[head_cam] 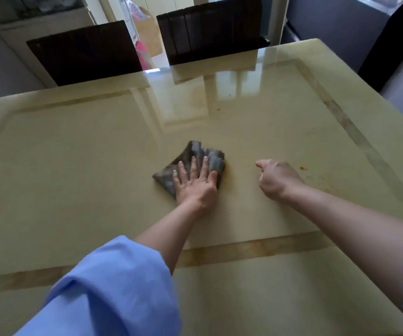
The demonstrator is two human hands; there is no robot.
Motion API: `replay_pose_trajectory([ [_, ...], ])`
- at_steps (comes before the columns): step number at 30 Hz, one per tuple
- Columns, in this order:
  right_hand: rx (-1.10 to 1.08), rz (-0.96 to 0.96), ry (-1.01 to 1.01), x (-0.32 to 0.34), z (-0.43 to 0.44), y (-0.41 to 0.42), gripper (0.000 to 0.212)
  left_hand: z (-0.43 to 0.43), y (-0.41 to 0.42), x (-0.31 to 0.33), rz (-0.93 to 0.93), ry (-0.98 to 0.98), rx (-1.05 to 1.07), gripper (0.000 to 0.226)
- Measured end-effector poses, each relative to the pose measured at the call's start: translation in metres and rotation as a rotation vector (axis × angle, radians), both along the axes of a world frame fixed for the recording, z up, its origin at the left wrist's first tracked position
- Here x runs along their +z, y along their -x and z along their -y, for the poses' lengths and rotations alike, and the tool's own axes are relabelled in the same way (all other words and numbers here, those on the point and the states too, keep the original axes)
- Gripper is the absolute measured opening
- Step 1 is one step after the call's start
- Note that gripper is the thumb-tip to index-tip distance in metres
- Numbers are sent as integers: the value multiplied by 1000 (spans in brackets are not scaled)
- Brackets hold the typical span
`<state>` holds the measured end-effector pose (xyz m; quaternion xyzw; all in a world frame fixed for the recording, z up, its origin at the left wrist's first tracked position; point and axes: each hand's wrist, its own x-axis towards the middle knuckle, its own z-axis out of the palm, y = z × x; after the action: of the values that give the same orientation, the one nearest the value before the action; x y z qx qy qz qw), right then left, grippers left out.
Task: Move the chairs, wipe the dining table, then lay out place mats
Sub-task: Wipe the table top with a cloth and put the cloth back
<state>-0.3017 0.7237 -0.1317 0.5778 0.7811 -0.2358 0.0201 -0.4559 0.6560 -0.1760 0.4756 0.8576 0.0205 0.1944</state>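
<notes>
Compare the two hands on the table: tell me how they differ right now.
The left hand lies flat with fingers spread, pressing the grey cloth; the right hand is curled into a loose fist and holds nothing. The left rests on cloth, the right on the bare table. Both arms wear rolled-up blue sleeves.

A single wide-angle head camera is looking forward and steeply down from the near edge of the dining table [98, 166], close above its top. It is facing across the table toward two dark chairs [86, 52] at the far side, with both forearms reaching in from the bottom of the frame. No second view is sharing the scene; straight edges are bowing outward toward the frame borders.
</notes>
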Motion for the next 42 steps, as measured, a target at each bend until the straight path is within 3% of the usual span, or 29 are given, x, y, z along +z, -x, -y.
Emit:
replay_pose_trajectory([
  [4, -133, -62, -88, 7, -26, 17, 37, -37, -53, 0, 16, 3, -310, 54],
  [7, -156, -63, -101, 16, -33, 27, 43, -34, -38, -4, -4, 11, -403, 54],
  [10, -127, -66, -89, 21, -39, 27, 51, -24, 28, -8, -69, 18, -242, 54],
  [13, -136, -89, -78, 22, -52, 12, 52, -7, 89, -4, -103, 12, 97, 54],
  [15, -167, -87, -74, 19, -61, -9, 52, -9, 89, -1, -74, 18, 324, 54],
  [17, -196, -75, -54, 15, -67, -33, 50, -24, 56, -1, -87, -5, 377, 54],
  [26, -385, 76, -40, -1, -92, -163, 46, -101, -209, -4, 73, -74, -389, 53],
  [30, -372, 107, 75, -6, -103, -192, 50, -97, -209, -3, 5, -46, -582, 51],
  [32, -380, 106, 91, -4, -107, -193, 42, -92, -172, -3, -14, -40, -473, 51],
  [35, -344, 107, 111, -1, -108, -195, 36, -83, -118, -1, -67, 5, -130, 52],
  [38, -273, 108, 111, 7, -109, -200, 35, -92, -133, 1, -64, 31, 100, 54],
  [42, -237, 50, 137, 19, -114, -208, 37, -117, -237, -7, 9, -54, -180, 54],
])
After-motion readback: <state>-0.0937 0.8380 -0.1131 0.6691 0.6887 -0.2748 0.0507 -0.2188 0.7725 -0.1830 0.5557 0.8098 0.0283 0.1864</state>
